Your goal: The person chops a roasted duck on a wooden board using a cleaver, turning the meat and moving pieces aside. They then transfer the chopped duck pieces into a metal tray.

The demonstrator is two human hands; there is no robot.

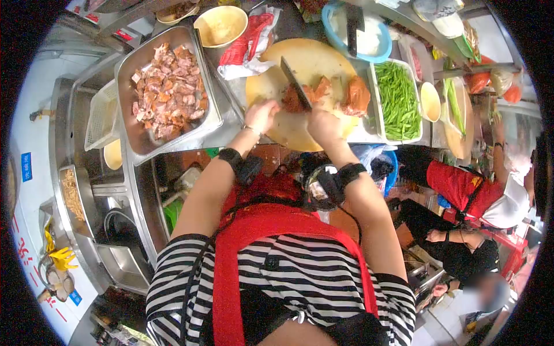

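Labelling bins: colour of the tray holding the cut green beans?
White tray, full of green beans; seen in the head view.

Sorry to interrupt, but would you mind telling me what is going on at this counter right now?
A person in a striped shirt and red apron is chopping reddish cooked meat on a round pale wooden board. The right hand grips a dark-bladed cleaver, its blade on the meat; the left hand steadies the meat. A steel tray of chopped meat sits to the left, a white tray of green beans to the right.
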